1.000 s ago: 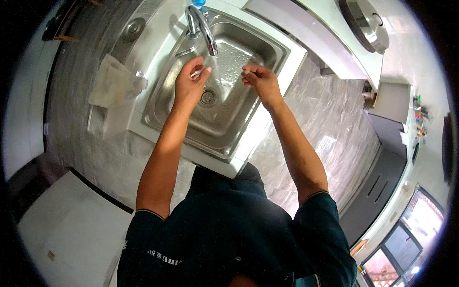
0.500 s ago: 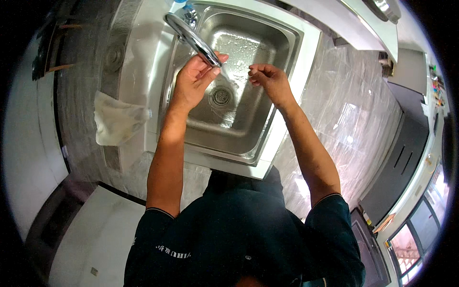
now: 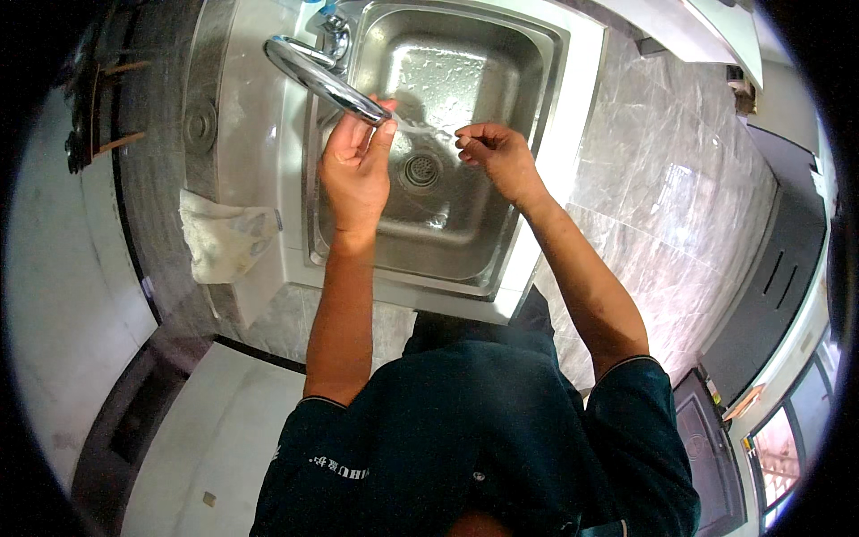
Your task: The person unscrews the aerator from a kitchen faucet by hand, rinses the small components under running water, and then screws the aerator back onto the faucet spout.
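Note:
A curved chrome faucet spout (image 3: pixel 324 85) reaches over the stainless steel sink (image 3: pixel 479 228) from its upper left. My left hand (image 3: pixel 358 179) is closed around the spout's tip, thumb on one side and fingers on the other. From that tip a thin, clear streak, apparently water, slants toward my right hand (image 3: pixel 503 159). Above the basin, the right thumb and fingertips are pinched together. Whatever they hold, if anything, is too small to make out. The round drain (image 3: pixel 420 168) shows between both hands, and drops wet the basin floor.
White counter (image 3: pixel 573 116) borders the sink. A whitish cloth (image 3: pixel 224 240) drapes over the ledge at left. Grey tiled floor (image 3: pixel 662 179) lies to the right, with dark cabinets (image 3: pixel 761 277) beyond. The faucet base (image 3: pixel 333 40) stands at the sink's far left corner.
The spout has shifted left in view, my left hand still at its tip. The streak from it now slants more sideways toward my right hand, which stays pinched. The whole view has shifted slightly.

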Demonstrator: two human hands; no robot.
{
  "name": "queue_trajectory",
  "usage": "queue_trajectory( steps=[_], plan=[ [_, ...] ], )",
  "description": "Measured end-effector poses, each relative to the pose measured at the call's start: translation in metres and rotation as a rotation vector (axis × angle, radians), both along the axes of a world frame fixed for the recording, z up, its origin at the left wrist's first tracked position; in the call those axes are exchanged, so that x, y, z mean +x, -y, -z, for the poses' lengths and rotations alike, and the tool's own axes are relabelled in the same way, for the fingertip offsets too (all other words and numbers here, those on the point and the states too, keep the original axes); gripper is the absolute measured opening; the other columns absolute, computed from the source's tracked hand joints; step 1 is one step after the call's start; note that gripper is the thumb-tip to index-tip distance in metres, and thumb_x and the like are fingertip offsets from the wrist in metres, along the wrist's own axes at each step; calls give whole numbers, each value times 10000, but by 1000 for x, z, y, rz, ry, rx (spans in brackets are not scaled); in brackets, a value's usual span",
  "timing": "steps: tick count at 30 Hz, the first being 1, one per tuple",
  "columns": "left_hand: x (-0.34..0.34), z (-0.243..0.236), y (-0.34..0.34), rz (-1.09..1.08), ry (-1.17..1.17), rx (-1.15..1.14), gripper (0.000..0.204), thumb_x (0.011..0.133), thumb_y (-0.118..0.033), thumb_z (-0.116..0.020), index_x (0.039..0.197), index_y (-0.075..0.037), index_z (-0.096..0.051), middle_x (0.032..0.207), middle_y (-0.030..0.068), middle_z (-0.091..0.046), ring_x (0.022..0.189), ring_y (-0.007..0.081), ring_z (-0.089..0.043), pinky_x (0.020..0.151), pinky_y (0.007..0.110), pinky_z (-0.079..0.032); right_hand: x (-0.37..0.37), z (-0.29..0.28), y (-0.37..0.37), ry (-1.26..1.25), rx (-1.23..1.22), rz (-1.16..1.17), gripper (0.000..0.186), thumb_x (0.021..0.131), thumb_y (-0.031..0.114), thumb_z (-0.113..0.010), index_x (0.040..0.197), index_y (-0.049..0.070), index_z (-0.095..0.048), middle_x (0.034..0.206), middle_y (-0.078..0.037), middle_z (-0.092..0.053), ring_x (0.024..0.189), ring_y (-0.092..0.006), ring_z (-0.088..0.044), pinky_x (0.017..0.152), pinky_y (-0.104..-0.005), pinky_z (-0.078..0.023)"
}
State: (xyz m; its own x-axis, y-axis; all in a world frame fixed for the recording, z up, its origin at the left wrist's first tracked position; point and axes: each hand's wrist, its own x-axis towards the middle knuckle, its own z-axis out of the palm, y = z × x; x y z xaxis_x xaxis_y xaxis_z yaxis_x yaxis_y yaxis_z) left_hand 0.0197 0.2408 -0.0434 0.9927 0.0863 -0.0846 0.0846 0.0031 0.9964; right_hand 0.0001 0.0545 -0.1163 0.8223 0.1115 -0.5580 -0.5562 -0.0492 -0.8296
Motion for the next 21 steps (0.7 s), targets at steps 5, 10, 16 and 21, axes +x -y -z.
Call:
queue_trajectory(
  steps=[5, 10, 16, 21],
  plan=[
    [-5, 3, 11, -125, 13, -21, 303, 864, 20, -587, 1158, 65, -531, 1113, 129, -621, 1040, 154, -568, 918, 255, -427, -8, 6, -6, 169, -63, -25, 184, 902, 129, -587, 1023, -2, -629, 859, -35, -645, 770, -98, -596, 726, -240, -492],
    [-2, -6, -2, -27, -82, 143, 260, 894, -50, -571, 1139, 39, -572, 1102, 128, -633, 1032, 157, -577, 929, 271, -433, -7, -5, -13, 163, -80, -29, 180, 901, 133, -591, 1020, 7, -637, 833, -28, -641, 765, -91, -590, 721, -235, -485],
    [7, 0, -22, 156, 7, 142, 261, 896, -127, -597, 1128, -8, -595, 1102, 118, -639, 1063, 173, -572, 972, 303, -410, -14, -19, -26, 97, 19, 24, 199, 893, 156, -605, 1030, 15, -642, 826, -18, -642, 740, -76, -573, 667, -227, -459],
    [20, 4, -42, 315, 27, 163, 274, 893, -153, -607, 1127, -11, -597, 1139, 128, -623, 1094, 189, -563, 995, 323, -392, -14, -27, -44, 213, 107, 100, 201, 894, 170, -597, 1024, 26, -650, 808, -30, -645, 717, -90, -567, 661, -234, -463]
  ],
)
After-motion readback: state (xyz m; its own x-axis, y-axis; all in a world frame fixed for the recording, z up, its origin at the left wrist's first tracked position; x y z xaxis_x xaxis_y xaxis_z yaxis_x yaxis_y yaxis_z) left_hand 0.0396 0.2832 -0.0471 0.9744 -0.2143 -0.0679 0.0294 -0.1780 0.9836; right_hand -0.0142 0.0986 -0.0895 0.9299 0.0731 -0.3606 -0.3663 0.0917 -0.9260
